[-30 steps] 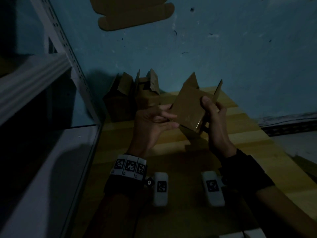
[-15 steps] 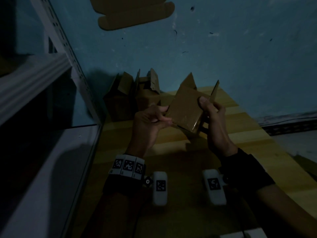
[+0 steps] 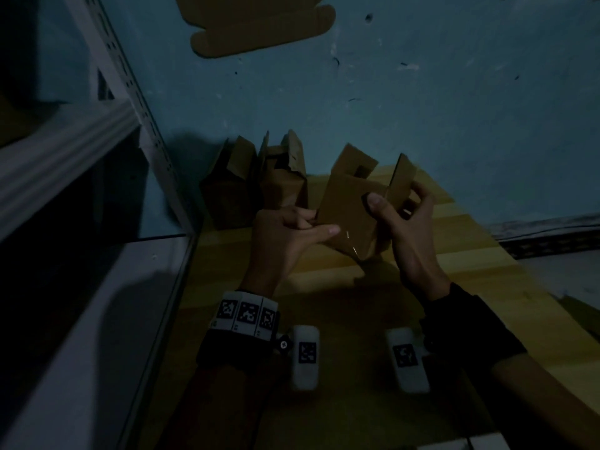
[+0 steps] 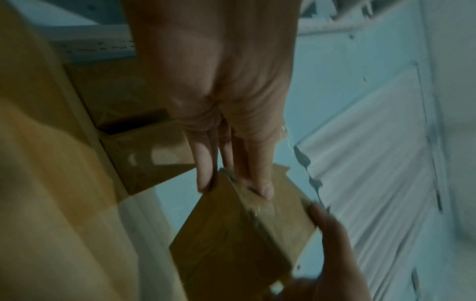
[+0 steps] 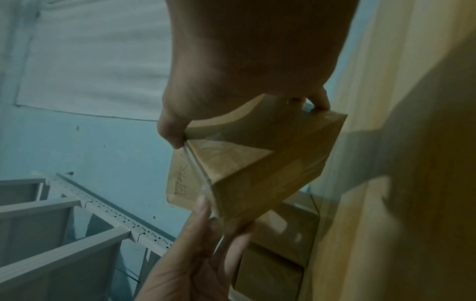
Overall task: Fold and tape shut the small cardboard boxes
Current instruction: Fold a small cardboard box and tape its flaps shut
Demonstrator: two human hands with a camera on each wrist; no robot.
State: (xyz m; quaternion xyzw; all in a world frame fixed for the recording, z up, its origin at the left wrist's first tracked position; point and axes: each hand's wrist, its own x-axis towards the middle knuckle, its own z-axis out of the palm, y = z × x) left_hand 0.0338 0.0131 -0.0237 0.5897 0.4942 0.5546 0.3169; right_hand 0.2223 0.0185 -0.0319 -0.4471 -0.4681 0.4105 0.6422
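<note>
A small brown cardboard box (image 3: 349, 212) is held above the wooden table (image 3: 470, 287), its taped bottom toward me and its open flaps (image 3: 402, 177) pointing away. My left hand (image 3: 319, 224) pinches the box's lower left corner, thumb stretched along the edge. My right hand (image 3: 396, 204) grips the right side, thumb on the near face, fingers curled behind a flap. Clear tape (image 5: 195, 169) runs along one edge of the box (image 5: 270, 173). In the left wrist view, the left hand (image 4: 231, 183) pinches the corner of the box (image 4: 231, 234).
Two more open-topped cardboard boxes (image 3: 227, 190) (image 3: 285, 186) stand against the blue wall at the table's back left. A flat cardboard blank (image 3: 259, 24) is on the wall above. A white metal shelf rack (image 3: 139, 102) borders the table on the left.
The box has turned from a diamond tilt to a more upright pose and its flaps have swung up. My left thumb has stretched out along the lower edge.
</note>
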